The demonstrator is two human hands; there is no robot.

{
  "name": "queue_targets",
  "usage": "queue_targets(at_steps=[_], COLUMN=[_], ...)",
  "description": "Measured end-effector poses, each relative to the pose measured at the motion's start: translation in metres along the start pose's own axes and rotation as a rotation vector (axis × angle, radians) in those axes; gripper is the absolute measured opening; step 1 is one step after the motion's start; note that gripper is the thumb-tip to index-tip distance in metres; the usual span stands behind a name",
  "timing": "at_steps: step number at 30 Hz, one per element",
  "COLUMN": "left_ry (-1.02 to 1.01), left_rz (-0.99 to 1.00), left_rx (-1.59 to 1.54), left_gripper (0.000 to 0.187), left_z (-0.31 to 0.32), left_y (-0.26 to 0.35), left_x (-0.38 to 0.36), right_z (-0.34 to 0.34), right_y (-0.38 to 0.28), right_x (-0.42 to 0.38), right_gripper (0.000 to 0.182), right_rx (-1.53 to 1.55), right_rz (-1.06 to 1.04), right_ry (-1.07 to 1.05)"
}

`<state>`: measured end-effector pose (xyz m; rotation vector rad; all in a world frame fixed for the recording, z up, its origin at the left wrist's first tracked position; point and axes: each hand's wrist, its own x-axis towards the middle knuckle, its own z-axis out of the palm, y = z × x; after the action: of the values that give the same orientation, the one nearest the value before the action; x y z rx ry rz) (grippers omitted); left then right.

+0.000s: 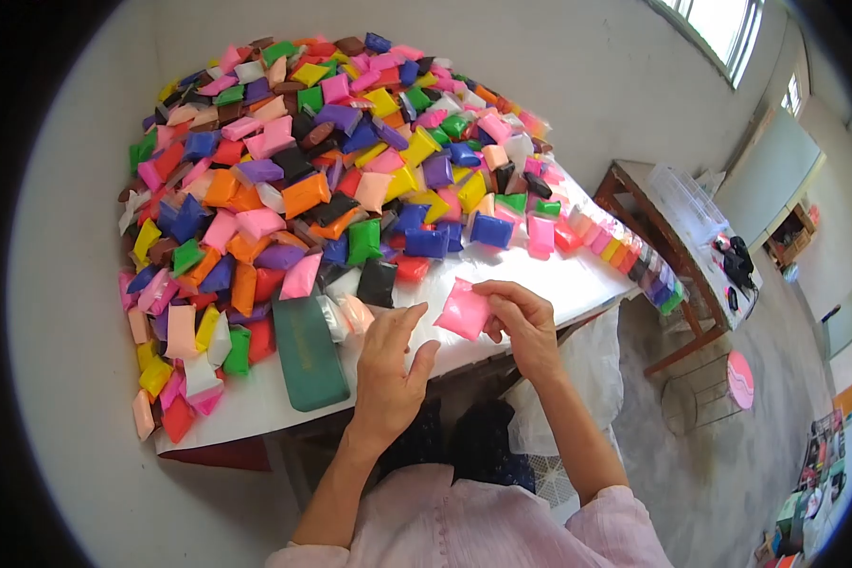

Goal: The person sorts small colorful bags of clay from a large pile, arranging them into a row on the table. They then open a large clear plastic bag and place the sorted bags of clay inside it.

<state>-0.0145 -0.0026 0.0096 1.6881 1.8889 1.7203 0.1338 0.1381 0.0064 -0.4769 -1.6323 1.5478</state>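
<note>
Between the thumb and fingers of my right hand (pixel 519 327) is a small pink packet (pixel 464 310), held by its right side above the front of the table. My left hand (pixel 393 374) hovers just left of it, fingers apart and holding nothing. Near that hand lie a pale peach packet (pixel 355 315), a black packet (pixel 377 284) and a dark green box (pixel 310 355). A large heap of coloured packets (pixel 303 194) covers most of the white table (pixel 502 284) behind. What fills the packets cannot be made out.
Along the table's right edge runs a row of small packets (pixel 625 251) in several colours. A clear plastic bag (pixel 587 369) hangs below the front edge. To the right stand a second table (pixel 653 185) and a wire-frame stool (pixel 740 381) with a pink top.
</note>
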Motion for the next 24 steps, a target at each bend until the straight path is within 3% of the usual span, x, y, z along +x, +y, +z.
queue_targets(at_steps=[2,5,12,15,18,21,24], left_ry=[0.001,-0.067,-0.005,-0.009,-0.003,0.006,0.005], left_rz=[0.134,0.066,0.160,0.098,0.079,0.129,0.170], left_rx=[0.163,0.158,0.237,0.178,0.177,0.222,0.243], left_gripper=[0.032,0.027,0.021,0.015,0.012,0.010,0.010], left_z=[0.004,0.005,0.004,0.006,0.009,0.010,0.010], left_y=[-0.006,-0.008,-0.013,-0.014,-0.016,-0.018,-0.020], left_x=[-0.004,-0.011,-0.020,-0.022,-0.023,-0.022,-0.022], right_z=[0.003,0.011,0.010,0.009,0.018,0.025,0.016], right_y=[0.001,-0.002,0.010,0.008,0.016,-0.003,-0.007], right_x=[-0.006,-0.010,-0.012,-0.012,-0.015,-0.022,-0.044], right_gripper=[0.029,0.039,0.022,0.017,0.015,0.009,0.008], right_rx=[-0.023,-0.081,-0.060,-0.068,-0.323,-0.802,-0.868], right_rz=[0.019,0.057,0.181,0.217,0.009,-0.349,-0.311], right_ry=[-0.027,-0.019,-0.002,-0.004,0.076,0.293,0.174])
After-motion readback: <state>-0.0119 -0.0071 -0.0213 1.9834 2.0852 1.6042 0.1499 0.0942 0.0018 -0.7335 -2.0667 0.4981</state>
